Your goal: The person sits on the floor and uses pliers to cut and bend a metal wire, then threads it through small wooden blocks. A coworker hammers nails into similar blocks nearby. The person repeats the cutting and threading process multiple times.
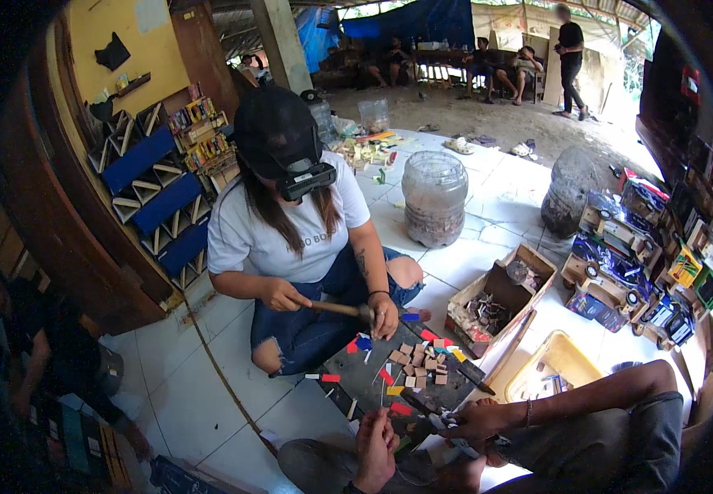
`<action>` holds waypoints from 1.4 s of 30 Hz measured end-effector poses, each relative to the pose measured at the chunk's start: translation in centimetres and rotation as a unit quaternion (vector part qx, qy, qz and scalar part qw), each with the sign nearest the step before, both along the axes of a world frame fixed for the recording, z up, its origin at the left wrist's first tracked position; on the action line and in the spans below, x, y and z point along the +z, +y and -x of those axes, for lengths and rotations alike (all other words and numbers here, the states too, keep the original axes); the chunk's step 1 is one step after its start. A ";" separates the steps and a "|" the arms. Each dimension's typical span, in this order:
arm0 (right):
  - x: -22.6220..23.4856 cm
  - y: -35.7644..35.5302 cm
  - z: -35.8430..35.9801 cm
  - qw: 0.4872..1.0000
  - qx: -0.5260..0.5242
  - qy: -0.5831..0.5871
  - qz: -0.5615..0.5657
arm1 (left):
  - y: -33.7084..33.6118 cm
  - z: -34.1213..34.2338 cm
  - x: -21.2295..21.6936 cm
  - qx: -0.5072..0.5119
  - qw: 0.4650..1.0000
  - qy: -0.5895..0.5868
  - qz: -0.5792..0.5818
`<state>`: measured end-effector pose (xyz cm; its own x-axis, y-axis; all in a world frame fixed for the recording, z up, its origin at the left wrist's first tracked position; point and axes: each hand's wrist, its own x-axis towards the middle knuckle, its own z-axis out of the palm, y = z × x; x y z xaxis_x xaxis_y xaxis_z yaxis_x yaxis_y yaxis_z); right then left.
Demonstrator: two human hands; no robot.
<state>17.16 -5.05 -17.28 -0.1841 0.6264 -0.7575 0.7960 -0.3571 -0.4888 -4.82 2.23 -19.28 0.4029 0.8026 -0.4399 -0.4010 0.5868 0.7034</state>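
My left hand (375,449) is closed at the lower middle, its fingertips pinching a thin pale strip (383,401) that points upward. My right hand (481,420), with a bracelet at the wrist, is closed around a dark, long tool whose kind I cannot make out. Both hands are at the near edge of a dark low work board (364,375). Small brown wooden blocks (419,362) lie grouped on it, among red, blue, white and yellow pieces. Across the board a seated person grips a wooden-handled hammer (336,307), head close to their other hand.
A wooden box (500,300) of small parts and a yellow plastic tray (555,366) stand right of the board. Toy wooden vehicles (620,255) are piled at the far right. Clear plastic containers (434,198) stand on the tiled floor. Another person sits at left; several are at the back.
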 end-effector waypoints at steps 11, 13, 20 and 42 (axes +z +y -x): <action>2.1 -0.5 0.0 0.993 -0.106 0.026 -0.035 | 0.4 -0.5 0.7 -0.011 0.990 -0.139 -0.021; 2.2 -0.5 -0.1 0.992 -0.097 0.074 -0.045 | 0.5 -0.4 0.9 -0.033 0.989 -0.141 -0.023; 2.0 0.0 -0.2 0.989 -0.096 0.102 -0.038 | 0.2 -0.2 1.0 -0.065 0.995 -0.078 -0.004; 1.5 -0.5 -0.1 0.991 -0.094 0.085 -0.032 | -0.4 0.0 -0.1 -0.081 0.984 -0.145 0.061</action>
<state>17.27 -5.56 -15.76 -0.1810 0.7073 -0.6833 0.6232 -0.4550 -0.6360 -4.80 1.87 -19.38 0.6439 0.6657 -0.3772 -0.4683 0.7328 0.4936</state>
